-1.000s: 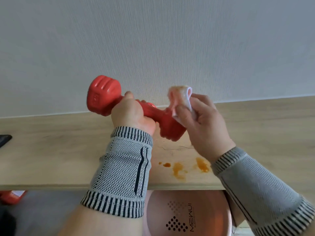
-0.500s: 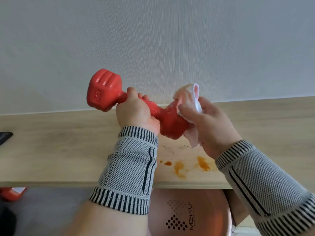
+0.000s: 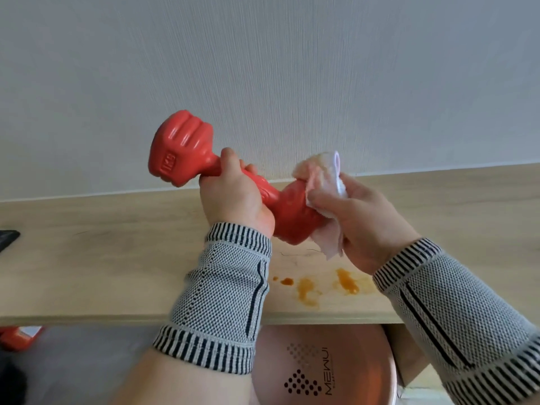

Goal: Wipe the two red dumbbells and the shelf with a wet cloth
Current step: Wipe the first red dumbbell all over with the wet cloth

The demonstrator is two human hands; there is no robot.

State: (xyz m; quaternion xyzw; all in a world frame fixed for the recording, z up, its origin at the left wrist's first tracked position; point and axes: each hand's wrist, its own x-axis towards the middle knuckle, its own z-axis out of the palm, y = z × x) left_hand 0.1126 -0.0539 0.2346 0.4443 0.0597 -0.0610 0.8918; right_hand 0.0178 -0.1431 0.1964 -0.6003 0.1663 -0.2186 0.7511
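L hand (image 3: 233,200) gripping dumbbell (image 3: 181,147) mid-handle, R hand (image 3: 362,217) pinching cloth (image 3: 324,182) on lower head. Rigid, prob heavy, slick when wet; keep handle grip.

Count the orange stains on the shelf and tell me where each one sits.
3 clear ones on the wooden shelf near its front edge: a small dark spot, a larger smear right of it, and another further right. Fainter marks or ones under the sleeves may be hidden.

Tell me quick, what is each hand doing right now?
Left hand: closed, fingers gripping the red dumbbell by its handle.
Right hand: closed, holding the wet cloth against the dumbbell's near end.
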